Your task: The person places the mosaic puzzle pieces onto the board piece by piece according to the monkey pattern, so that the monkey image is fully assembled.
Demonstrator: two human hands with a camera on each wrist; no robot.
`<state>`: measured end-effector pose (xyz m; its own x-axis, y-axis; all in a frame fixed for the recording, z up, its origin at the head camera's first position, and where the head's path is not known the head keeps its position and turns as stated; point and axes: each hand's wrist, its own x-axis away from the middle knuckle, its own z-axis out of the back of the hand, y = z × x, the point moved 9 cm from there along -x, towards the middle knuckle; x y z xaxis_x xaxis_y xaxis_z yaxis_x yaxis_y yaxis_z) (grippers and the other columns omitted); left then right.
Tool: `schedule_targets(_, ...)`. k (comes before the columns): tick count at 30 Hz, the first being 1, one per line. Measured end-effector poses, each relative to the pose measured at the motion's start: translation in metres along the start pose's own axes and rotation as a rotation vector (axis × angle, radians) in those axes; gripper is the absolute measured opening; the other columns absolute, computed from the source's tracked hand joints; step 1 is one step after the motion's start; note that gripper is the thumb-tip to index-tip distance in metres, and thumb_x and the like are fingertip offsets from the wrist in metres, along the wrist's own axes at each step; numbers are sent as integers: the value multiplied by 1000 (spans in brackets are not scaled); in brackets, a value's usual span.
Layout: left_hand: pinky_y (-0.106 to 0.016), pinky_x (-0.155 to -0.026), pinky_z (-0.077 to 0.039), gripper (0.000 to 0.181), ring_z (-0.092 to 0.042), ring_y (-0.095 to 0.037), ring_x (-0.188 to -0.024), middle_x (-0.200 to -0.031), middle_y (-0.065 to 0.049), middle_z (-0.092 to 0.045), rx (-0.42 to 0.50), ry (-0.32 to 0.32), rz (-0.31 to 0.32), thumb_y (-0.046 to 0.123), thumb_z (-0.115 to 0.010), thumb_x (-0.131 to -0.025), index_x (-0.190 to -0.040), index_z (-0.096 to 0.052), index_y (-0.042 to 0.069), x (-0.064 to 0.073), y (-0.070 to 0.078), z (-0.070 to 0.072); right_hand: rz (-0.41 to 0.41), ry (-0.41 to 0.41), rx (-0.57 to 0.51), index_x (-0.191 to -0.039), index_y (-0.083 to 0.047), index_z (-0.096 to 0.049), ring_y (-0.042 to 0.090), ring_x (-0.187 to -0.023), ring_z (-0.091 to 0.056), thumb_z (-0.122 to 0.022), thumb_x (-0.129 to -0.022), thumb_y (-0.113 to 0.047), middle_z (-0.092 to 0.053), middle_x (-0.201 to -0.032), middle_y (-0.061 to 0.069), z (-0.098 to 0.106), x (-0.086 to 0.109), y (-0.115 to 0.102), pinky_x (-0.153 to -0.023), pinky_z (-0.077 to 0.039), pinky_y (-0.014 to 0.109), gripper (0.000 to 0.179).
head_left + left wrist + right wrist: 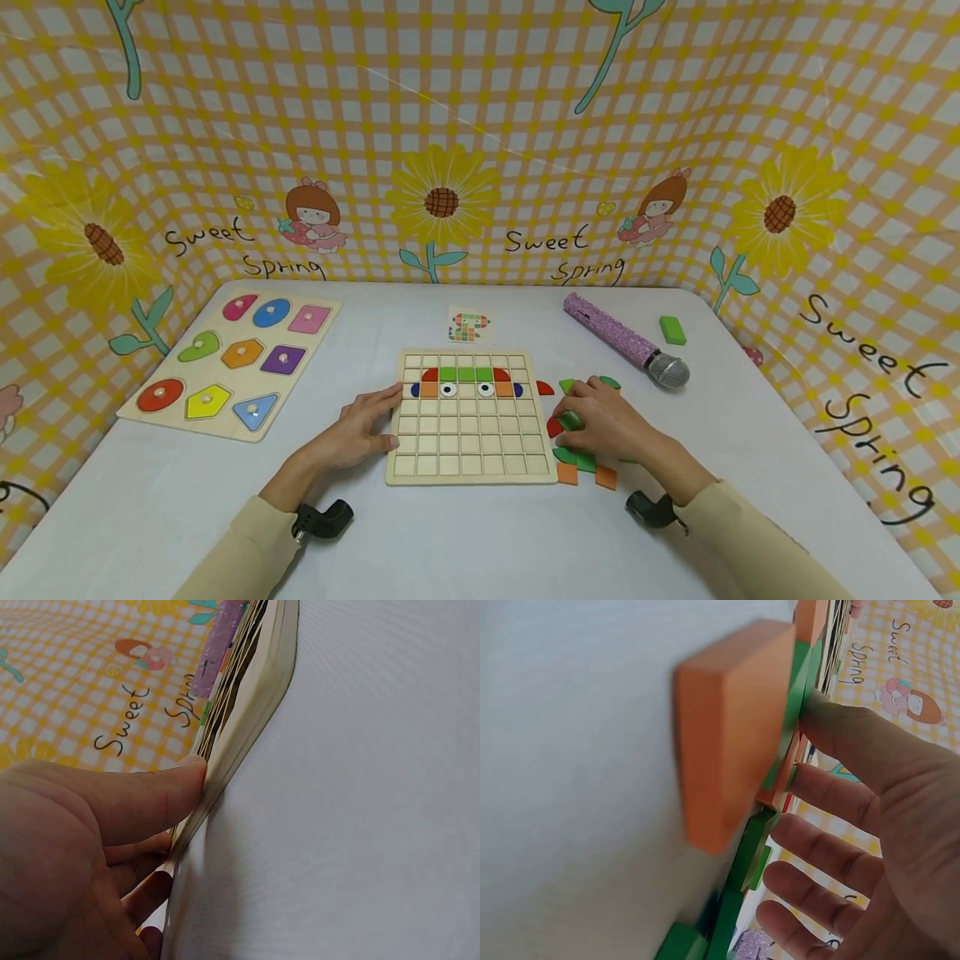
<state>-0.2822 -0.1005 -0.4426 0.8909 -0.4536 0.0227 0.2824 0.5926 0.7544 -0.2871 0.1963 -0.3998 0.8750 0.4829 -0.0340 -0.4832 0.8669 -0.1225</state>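
Note:
A square wooden grid board lies flat before me. Across its upper rows run red, green, orange and blue pieces and two eye tiles. My left hand rests at the board's left edge, its thumb against the side and the other fingers farther along. To the right of the board, my right hand reaches down over loose pieces, thumb and fingers spread apart. A green piece shows between its thumb and forefinger. Close by are a red piece, green pieces and orange squares.
A small pattern card lies behind the board. On the left is a knobbed shape puzzle. A glittery purple microphone and a green block lie at the back right. Patterned cloth hangs around the table's back and sides.

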Motion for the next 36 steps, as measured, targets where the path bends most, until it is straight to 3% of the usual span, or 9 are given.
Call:
schedule_targets(11, -60, -111, -11, 68, -16, -35, -143, -159, -8, -21, -6, 4, 4, 9, -65, -85, -145, -33, 1, -1, -2, -1, 46, 12, -56, -99, -19, -73, 15, -90, -44, -76, -76, -36, -61, -97, -3, 0, 2, -7, -72, -38, 27, 29)
schedule_targets(20, -60, -111, -11, 68, -16, -35, -144, -159, -7, -21, -9, 3, -1, 10, -65, -85, -145, -33, 1, -2, -3, -1, -1, -15, -72, -100, -20, -73, 16, -91, -43, -75, -78, -33, -61, -99, -2, -3, 4, 2, -73, -37, 28, 26)
schedule_targets(29, -60, -112, -11, 68, -17, -35, -144, -159, -7, -21, -18, 5, 3, 10, -65, -85, -145, -33, 2, -2, -4, -1, 19, 16, -69, -96, -23, -73, 15, -91, -43, -74, -78, -30, -60, -97, -4, -3, 6, 6, -75, -38, 29, 19)
schedule_targets(36, -60, -112, -11, 68, -17, -35, -143, -158, -7, -21, -15, 7, 1, 10, -66, -85, -145, -34, 1, -2, -3, -1, 56, 68, -55, -96, -17, -73, 16, -93, -46, -74, -79, -27, -62, -98, -1, 9, 1, -6, -77, -42, 32, 20)
